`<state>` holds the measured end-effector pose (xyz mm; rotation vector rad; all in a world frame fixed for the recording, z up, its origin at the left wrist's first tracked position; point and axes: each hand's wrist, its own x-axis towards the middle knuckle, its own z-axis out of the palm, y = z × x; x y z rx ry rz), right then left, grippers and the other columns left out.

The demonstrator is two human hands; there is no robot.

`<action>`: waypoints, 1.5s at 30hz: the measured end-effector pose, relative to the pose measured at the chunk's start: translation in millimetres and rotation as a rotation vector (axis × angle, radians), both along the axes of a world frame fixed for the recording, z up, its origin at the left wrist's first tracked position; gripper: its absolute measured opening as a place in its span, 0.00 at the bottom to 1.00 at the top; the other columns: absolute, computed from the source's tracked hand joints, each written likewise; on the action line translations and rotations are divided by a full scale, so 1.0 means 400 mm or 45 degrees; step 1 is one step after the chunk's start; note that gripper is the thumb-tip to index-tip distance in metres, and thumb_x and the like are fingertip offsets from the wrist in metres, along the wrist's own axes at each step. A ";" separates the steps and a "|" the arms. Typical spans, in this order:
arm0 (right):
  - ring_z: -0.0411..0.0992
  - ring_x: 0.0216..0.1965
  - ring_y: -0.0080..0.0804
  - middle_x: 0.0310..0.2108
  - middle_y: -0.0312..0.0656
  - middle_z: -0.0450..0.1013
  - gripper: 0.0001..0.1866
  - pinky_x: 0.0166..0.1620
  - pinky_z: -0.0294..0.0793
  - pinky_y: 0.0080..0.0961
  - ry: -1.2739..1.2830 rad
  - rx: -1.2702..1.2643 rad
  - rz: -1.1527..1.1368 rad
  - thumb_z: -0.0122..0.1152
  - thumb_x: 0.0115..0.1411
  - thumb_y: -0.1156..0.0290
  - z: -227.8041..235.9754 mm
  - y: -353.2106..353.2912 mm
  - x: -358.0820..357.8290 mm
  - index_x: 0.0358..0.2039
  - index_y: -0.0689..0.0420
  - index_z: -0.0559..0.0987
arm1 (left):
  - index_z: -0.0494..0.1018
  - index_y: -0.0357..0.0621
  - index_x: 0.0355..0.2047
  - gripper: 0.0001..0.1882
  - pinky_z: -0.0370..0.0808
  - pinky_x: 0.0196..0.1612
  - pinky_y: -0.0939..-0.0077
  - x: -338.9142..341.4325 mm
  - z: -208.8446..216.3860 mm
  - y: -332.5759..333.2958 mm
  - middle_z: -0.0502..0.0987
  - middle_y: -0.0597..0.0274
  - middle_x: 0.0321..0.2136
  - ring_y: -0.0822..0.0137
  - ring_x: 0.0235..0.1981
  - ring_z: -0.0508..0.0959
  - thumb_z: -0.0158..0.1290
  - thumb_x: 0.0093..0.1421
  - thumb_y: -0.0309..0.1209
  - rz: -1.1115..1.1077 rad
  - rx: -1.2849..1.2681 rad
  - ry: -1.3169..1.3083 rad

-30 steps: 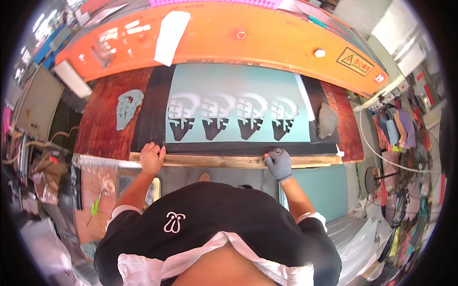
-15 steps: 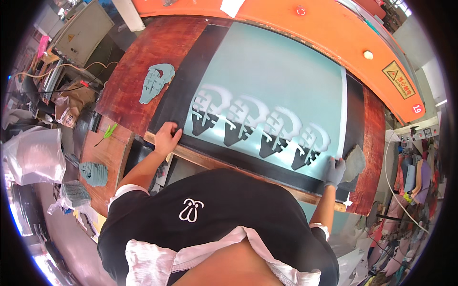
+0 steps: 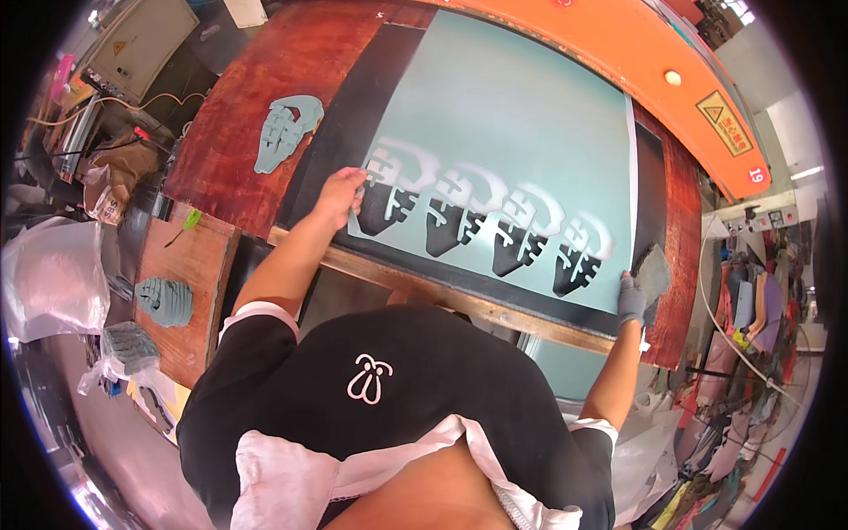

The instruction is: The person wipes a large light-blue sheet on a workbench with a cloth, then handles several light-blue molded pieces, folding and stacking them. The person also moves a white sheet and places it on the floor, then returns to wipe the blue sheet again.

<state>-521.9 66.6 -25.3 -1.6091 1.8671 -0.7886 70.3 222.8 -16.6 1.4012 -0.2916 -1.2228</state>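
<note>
A large pale blue-green sheet [image 3: 530, 106] lies on a black board [image 3: 322, 190]. Along its near side runs a row of several cut-out openings [image 3: 455, 234], with black showing through and glossy pale patches around them. My bare left hand [image 3: 340, 196] pinches the sheet's left edge near its front corner, beside the leftmost opening. At the front right corner, my right hand [image 3: 631, 300], in a grey glove with bare fingertips, has its fingers closed at the sheet's edge. Right beside that hand lies a rough dark-grey piece [image 3: 653, 274].
Stacked grey-green cut pieces [image 3: 289, 132] lie on the red-brown table [image 3: 221, 168] at left. Another stack [image 3: 165, 301] sits on a lower wooden board [image 3: 190, 340], by a bright green tool [image 3: 187, 228]. An orange machine beam [image 3: 636, 53] spans the far side.
My left hand has moved from the board's front edge forward onto the sheet's left edge. My right hand stays at the front right corner. The whole view has shifted slightly.
</note>
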 end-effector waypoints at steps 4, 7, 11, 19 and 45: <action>0.62 0.23 0.23 0.20 0.35 0.68 0.21 0.29 0.63 0.26 -0.037 0.188 -0.053 0.54 0.59 0.57 0.032 0.098 -0.058 0.29 0.66 0.78 | 0.68 0.46 0.33 0.06 0.60 0.14 0.79 -0.004 0.022 0.113 0.66 0.68 0.16 0.75 0.11 0.62 0.48 0.62 0.34 -0.238 0.093 0.027; 0.65 0.28 0.24 0.22 0.38 0.71 0.18 0.34 0.66 0.26 0.177 0.272 -0.021 0.54 0.58 0.59 -0.020 0.172 -0.076 0.30 0.65 0.77 | 0.70 0.46 0.34 0.05 0.66 0.15 0.78 -0.041 -0.007 0.192 0.72 0.66 0.23 0.72 0.13 0.70 0.46 0.63 0.33 -0.258 0.390 -0.046; 0.64 0.29 0.23 0.24 0.36 0.70 0.16 0.36 0.65 0.25 0.044 0.168 -0.009 0.53 0.58 0.61 -0.048 0.172 -0.088 0.33 0.63 0.77 | 0.67 0.45 0.44 0.12 0.71 0.23 0.82 -0.040 -0.032 0.180 0.74 0.66 0.31 0.74 0.26 0.74 0.45 0.64 0.36 -0.292 0.194 -0.374; 0.62 0.24 0.20 0.19 0.31 0.66 0.15 0.28 0.62 0.21 -0.138 0.006 -0.029 0.54 0.58 0.59 -0.007 -0.020 -0.002 0.30 0.60 0.78 | 0.71 0.41 0.33 0.13 0.72 0.23 0.70 0.037 -0.063 -0.086 0.74 0.61 0.27 0.71 0.27 0.76 0.50 0.60 0.39 -0.146 0.270 -0.607; 0.73 0.37 0.51 0.32 0.54 0.74 0.19 0.41 0.70 0.41 0.537 -0.040 -0.007 0.49 0.57 0.54 -0.013 -0.062 0.018 0.33 0.58 0.77 | 0.68 0.42 0.43 0.18 0.68 0.49 0.58 -0.092 0.046 -0.128 0.66 0.52 0.51 0.52 0.52 0.67 0.53 0.55 0.38 -0.540 0.371 -2.243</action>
